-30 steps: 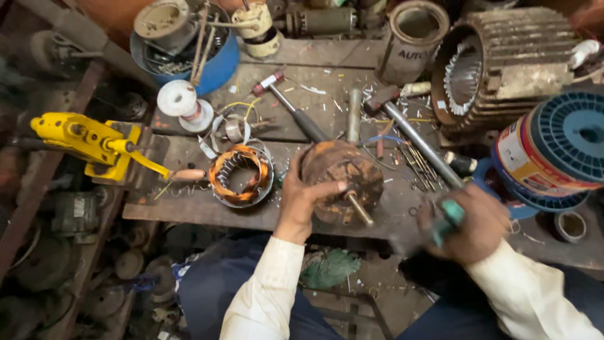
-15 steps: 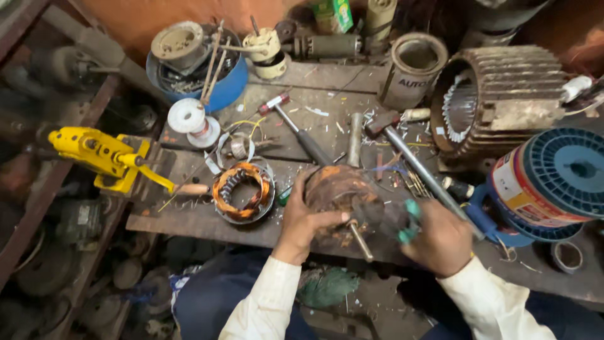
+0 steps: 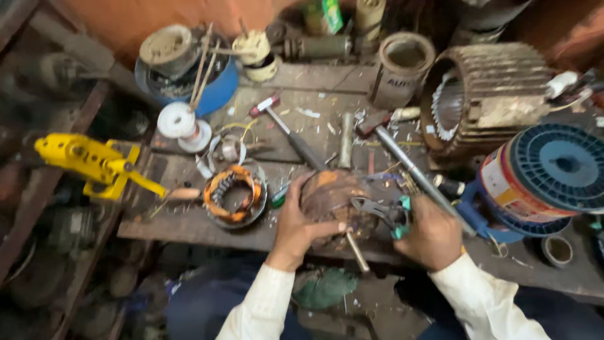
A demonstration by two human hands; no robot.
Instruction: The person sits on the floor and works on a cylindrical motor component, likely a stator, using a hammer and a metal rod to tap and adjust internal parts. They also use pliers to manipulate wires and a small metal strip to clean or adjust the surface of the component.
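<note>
The rusty brown, round motor rotor with a bare steel shaft (image 3: 332, 200) sits at the near edge of the worn wooden workbench (image 3: 189, 230), about mid-width, its shaft pointing toward the person. The left hand (image 3: 301, 221) is clasped around the rotor's left side, fingers wrapped over the top, steadying it. The right hand (image 3: 433, 234) is clenched on the teal-sleeved handles of a pair of steel pliers (image 3: 377, 211), whose nose reaches left onto the rotor's right flank.

The step in hand looks like working at the rotor's winding or end with the pliers while the other hand braces it. The next move would seem to call for a firm bite with the pliers' nose and a steady hold against twisting.

Just left of the rotor lies a round stator ring wound with orange copper wire (image 3: 233, 195); farther left a yellow hand tool (image 3: 94, 162) hangs off the bench. Beyond are a red-headed hammer (image 3: 283, 129) and a long steel rod (image 3: 415, 176). On the right stand a large blue wire spool (image 3: 541, 179) and a ribbed grey motor housing (image 3: 497, 94).

Whether the pliers actually grip anything is hard to make out through the blur, and the rotor's near face is hidden by the hands.
</note>
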